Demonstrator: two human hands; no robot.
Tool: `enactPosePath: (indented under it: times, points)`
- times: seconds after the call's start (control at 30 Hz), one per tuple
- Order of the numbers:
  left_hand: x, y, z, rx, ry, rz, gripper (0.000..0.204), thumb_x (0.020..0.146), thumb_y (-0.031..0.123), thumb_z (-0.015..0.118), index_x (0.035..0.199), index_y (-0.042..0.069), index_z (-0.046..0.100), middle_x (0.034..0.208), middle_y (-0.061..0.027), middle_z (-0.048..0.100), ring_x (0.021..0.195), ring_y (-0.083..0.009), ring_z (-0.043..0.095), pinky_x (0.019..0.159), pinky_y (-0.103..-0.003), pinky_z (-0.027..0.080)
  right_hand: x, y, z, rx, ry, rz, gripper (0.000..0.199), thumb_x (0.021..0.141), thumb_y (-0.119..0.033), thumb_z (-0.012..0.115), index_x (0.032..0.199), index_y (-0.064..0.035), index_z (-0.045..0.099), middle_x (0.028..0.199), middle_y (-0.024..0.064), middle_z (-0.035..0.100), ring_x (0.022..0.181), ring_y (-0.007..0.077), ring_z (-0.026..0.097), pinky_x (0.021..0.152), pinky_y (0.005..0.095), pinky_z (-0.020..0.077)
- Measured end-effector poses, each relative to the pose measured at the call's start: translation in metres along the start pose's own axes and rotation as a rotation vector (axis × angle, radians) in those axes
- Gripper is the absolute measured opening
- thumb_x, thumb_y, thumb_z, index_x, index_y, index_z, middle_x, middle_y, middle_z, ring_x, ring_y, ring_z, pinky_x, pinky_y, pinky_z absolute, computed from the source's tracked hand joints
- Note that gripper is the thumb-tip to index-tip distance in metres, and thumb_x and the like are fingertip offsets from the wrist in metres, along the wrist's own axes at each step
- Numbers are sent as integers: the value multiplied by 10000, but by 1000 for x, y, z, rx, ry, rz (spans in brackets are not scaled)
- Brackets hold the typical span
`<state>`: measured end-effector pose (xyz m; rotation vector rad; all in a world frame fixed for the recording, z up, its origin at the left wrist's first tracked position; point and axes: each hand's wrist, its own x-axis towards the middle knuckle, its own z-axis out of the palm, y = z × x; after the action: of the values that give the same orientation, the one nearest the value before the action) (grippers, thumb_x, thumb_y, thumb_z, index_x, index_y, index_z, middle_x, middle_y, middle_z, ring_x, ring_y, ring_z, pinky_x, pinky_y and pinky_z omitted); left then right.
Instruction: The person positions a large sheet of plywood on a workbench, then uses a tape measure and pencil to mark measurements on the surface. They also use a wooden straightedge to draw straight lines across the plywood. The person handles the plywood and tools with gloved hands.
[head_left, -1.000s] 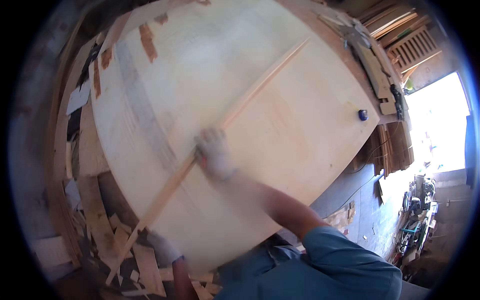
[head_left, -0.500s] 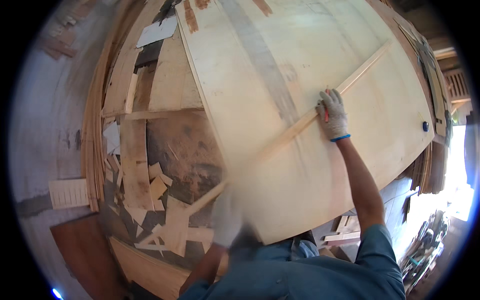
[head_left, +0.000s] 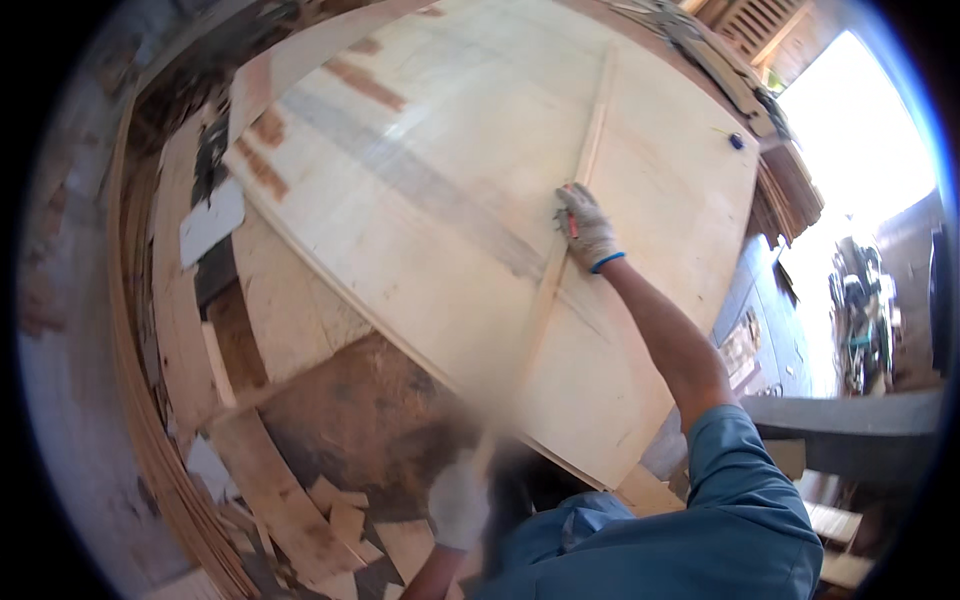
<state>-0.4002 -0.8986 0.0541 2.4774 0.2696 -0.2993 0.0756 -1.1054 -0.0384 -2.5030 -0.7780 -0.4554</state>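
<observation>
A long pale wooden strip (head_left: 597, 125) lies slantwise across a large pale plywood sheet (head_left: 450, 290). My right hand (head_left: 588, 228), in a whitish knit glove with a blue cuff, rests on the strip about midway along it. A slim red pencil (head_left: 572, 224) is held among its fingers. Past the sheet's near edge is my left hand (head_left: 460, 505), also gloved, closed around the strip's near end. A smeared patch blurs the picture there, so its separate fingers cannot be made out.
A small dark round object (head_left: 736, 141) sits near the sheet's right corner. Wood offcuts (head_left: 345, 520) and boards (head_left: 285, 490) lie on the left. A white rectangular piece (head_left: 212, 222) is beyond the sheet's left edge. Thin boards (head_left: 790, 195) are stacked on the right.
The whole view has turned, so the sheet and strip appear rotated and the strip stands steeper. Both hands stay at the strip, the right one still with the red pencil.
</observation>
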Motion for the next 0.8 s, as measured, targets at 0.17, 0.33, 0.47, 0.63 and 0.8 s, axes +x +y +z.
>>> enactPosePath:
  times: [0.17, 0.33, 0.47, 0.63, 0.8]
  points:
    - [2, -38, -14, -98, 72, 39, 618, 881, 182, 699, 1438, 30, 480, 1058, -219, 698, 804, -365, 696, 735, -466, 550, 17, -33, 10, 232, 150, 198, 347, 930, -114, 647, 1274, -69, 636, 1319, 232, 622, 1273, 412, 568, 1074, 445, 478]
    - [51, -113, -99, -746, -353, -255, 514, 923, 69, 627, 1406, -48, 495, 968, -169, 715, 684, -209, 682, 628, -326, 565, 78, -84, 21, 234, 341, 144, 328, 898, -100, 699, 1222, -58, 666, 1266, 230, 643, 1187, 415, 613, 991, 431, 515]
    - [112, -141, -170, -1171, -466, -434, 469, 973, 110, 591, 1389, -88, 500, 949, -172, 716, 689, -214, 682, 630, -340, 575, 145, -129, 50, 238, 299, 115, 317, 901, -145, 707, 1201, -55, 664, 1224, 209, 654, 1140, 404, 608, 945, 461, 509]
    - [228, -200, -223, 660, -528, 12, 416, 1027, 186, 503, 1377, -39, 528, 970, -173, 712, 865, -325, 690, 830, -402, 548, 230, -129, 88, 165, 255, 292, 298, 914, -188, 687, 1182, -62, 652, 1139, 180, 653, 1080, 401, 588, 930, 486, 484]
    - [242, -208, -253, 277, 167, -77, 479, 976, 312, 582, 1368, 38, 563, 1289, -203, 639, 1184, -387, 595, 1005, -513, 461, 241, -143, 138, 56, 177, 261, 311, 896, -193, 681, 1180, -74, 635, 1105, 171, 666, 1129, 383, 564, 992, 521, 426]
